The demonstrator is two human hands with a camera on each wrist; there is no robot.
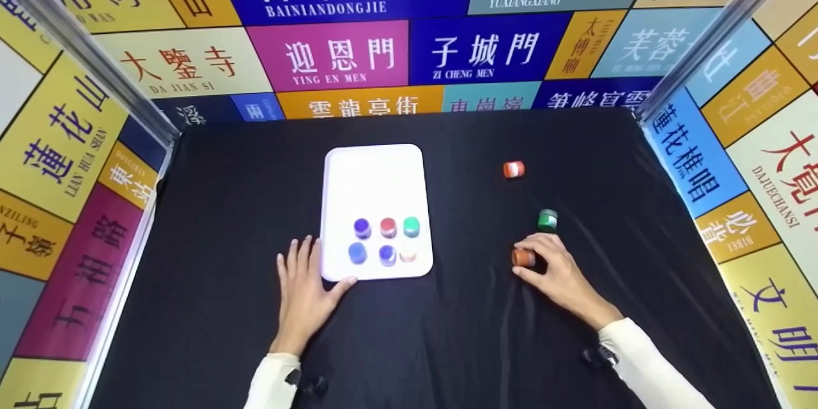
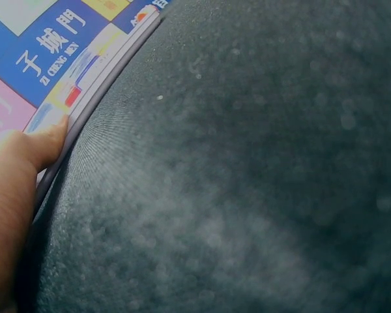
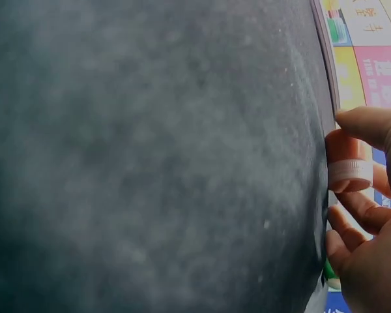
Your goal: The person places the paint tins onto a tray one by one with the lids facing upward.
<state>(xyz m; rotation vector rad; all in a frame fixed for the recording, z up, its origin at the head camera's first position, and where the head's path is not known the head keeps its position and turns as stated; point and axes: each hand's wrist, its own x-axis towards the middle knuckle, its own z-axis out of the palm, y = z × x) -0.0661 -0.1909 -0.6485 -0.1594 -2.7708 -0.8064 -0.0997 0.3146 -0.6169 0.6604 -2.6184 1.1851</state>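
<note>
My left hand (image 1: pixel 303 297) lies with straight, spread fingers along the near-left corner of a white tray (image 1: pixel 374 182); its thumb (image 2: pixel 50 140) touches the tray's near edge. Several small paint jars stand in two rows on the tray's near half, among them a red jar (image 1: pixel 388 227), a green jar (image 1: pixel 411 225) and a blue jar (image 1: pixel 357 253). To the right, my right hand (image 1: pixel 556 268) pinches an orange paint jar (image 1: pixel 522 257) with a pale ribbed lid (image 3: pixel 350 171) between thumb and fingers. Just beyond those fingers is a dark green jar (image 1: pixel 547 220).
A red-orange jar (image 1: pixel 513 169) with a white label lies farther back on the black cloth (image 1: pixel 473 307). Colourful panels with Chinese lettering (image 1: pixel 326 54) wall in the table at the back and sides, with metal posts (image 1: pixel 696 38) at the corners.
</note>
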